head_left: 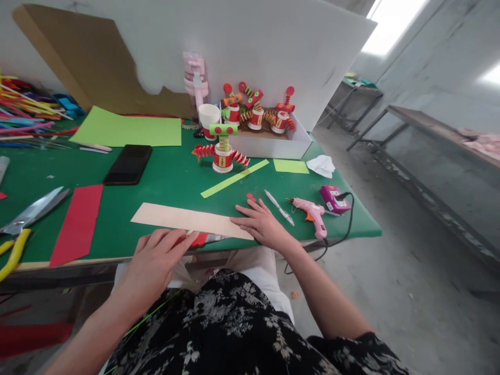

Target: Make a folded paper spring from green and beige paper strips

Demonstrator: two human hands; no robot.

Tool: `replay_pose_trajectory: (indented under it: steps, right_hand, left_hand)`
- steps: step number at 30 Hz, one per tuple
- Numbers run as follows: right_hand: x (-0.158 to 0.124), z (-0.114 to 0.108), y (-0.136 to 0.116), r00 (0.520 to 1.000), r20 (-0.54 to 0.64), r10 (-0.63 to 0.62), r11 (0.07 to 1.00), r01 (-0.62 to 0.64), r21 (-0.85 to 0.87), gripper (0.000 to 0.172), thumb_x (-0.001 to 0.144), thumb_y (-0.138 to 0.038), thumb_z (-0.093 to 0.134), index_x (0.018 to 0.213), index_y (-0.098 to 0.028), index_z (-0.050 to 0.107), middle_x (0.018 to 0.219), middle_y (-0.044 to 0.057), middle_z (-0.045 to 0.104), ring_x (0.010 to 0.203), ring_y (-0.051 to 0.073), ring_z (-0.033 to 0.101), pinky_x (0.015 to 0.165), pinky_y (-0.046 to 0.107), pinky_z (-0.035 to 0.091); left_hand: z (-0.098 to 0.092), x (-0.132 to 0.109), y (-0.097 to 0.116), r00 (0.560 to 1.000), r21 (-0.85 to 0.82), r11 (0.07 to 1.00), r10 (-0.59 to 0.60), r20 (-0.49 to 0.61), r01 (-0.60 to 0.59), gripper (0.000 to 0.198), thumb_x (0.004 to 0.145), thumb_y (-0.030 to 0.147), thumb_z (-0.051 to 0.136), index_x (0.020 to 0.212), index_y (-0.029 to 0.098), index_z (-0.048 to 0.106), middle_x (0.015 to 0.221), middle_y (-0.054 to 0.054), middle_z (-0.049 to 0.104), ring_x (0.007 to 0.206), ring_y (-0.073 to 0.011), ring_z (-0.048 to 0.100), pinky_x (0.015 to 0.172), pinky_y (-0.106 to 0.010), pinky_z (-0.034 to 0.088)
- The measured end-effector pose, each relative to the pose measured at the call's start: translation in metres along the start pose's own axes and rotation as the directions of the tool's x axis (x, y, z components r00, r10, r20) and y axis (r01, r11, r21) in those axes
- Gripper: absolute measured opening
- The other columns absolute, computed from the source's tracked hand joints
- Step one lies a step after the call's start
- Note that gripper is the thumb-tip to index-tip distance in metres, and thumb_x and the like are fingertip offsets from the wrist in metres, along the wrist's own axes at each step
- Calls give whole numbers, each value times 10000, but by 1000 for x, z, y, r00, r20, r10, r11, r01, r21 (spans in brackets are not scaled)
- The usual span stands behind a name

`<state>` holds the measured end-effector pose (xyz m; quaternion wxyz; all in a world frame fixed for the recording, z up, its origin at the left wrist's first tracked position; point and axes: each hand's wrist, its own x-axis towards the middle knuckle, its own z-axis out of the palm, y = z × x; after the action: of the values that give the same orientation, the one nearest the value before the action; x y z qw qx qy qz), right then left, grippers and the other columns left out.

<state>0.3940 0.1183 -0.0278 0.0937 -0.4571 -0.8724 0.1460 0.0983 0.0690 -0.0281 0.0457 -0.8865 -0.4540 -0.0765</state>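
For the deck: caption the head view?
Right hand rests on a beige paper strip, left hand at its near edge; pink glue gun nearby.

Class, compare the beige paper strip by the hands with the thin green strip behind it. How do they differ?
The beige strip is pale tan and broad; the green strip is lime and narrow. The right hand rests on the beige strip; no hand touches the green strip. Both lie flat on the table.
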Motion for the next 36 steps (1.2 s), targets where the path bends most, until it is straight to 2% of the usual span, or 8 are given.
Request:
replay_pose_trajectory:
  steps: [9,14,19,36]
  right_hand:
    - [1,2,1,1000,27,16,1000,-16,-17,372,1019,-343,439,1367,-359,569,1519,-2,471,1473,303,300,1205,569,197]
    - [1,3,1,1000,10,8,1000,-7,-27,369,1020,-346,434,1363,-367,570,1521,-14,465,1472,300,304,1206,570,191]
    - [1,3,1,1000,20,14,1000,-13,-24,371,1011,-328,463,1363,-361,573,1519,-5,470,1474,296,298,1210,558,188]
    - [2,3,0,999,30,20,1000,-19,-14,375,1018,-329,439,1370,-373,561,1523,-13,463,1480,298,284,1207,570,185]
  left_hand:
    - [5,4,7,1000,-11,1000,-1,-26,1,645,790,-27,375,1344,220,594,1200,-111,683,1027,-292,576,787,-389,419]
    - [8,6,7,998,-24,998,61,-19,-62,642,802,-15,382,1355,245,578,1194,-92,688,1027,-278,581,747,-362,417]
    - [4,8,15,1000,-21,1000,13,-26,-14,627,794,-25,376,1332,206,599,1206,-118,680,1051,-294,571,788,-392,427]
    - [3,18,29,1000,-73,997,25,-6,-25,619,779,-14,417,1323,215,603,1203,-115,684,1052,-284,579,780,-387,443]
